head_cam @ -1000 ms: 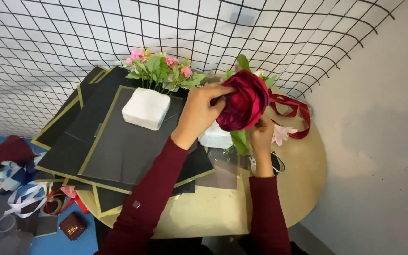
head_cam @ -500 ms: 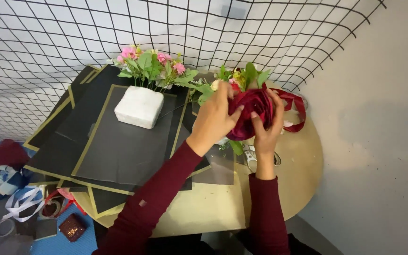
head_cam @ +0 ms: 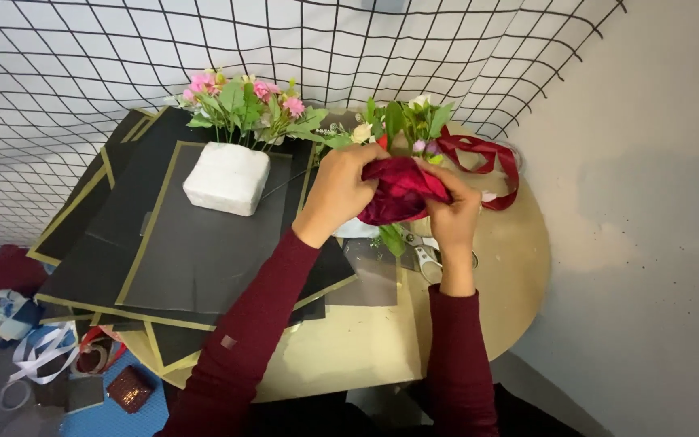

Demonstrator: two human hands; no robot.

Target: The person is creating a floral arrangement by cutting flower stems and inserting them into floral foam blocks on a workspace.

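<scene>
Both hands grip a bunched piece of dark red fabric at the back of the round table. My left hand holds its left side, and my right hand holds its right side. The fabric wraps the base of a small bunch of green leaves and pale flowers. A dark red ribbon loops out behind my right hand. Under my hands something white and a pair of scissors peek out.
A white foam block with pink flowers stands on stacked black sheets with gold edges. A black wire grid backs the table. Ribbons and tape rolls lie on the blue floor at left. A grey wall is at right.
The red fabric has come down from in front of the camera to the flower bunch on the table. Both hands moved lower and closed around it.
</scene>
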